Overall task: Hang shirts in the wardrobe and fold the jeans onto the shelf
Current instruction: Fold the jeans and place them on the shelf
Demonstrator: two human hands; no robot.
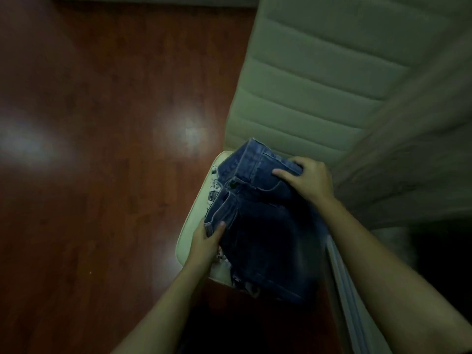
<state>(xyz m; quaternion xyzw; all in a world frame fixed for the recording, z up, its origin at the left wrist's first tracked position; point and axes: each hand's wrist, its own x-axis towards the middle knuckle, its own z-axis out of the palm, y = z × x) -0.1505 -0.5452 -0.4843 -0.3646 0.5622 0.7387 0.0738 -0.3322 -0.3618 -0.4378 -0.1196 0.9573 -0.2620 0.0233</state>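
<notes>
Here, both bare hands hold a pair of dark blue denim jeans (258,226) bunched at the waistband, above a pale cushioned seat (189,226). The left hand (207,238) has its grip closed on the near-left corner of the waistband, thumb on top. The right hand (306,180) clamps the far-right part, fingers curled over the fabric. A patterned light cloth (214,195) peeks out beneath the jeans. Left lies a glossy reddish-brown wooden floor (102,149); far right, a pale quilted padded surface (319,72).

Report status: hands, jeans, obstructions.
Left hand and right hand both grip blue denim jeans at waistband. Patterned fabric underneath. No obstruction visible.
</notes>
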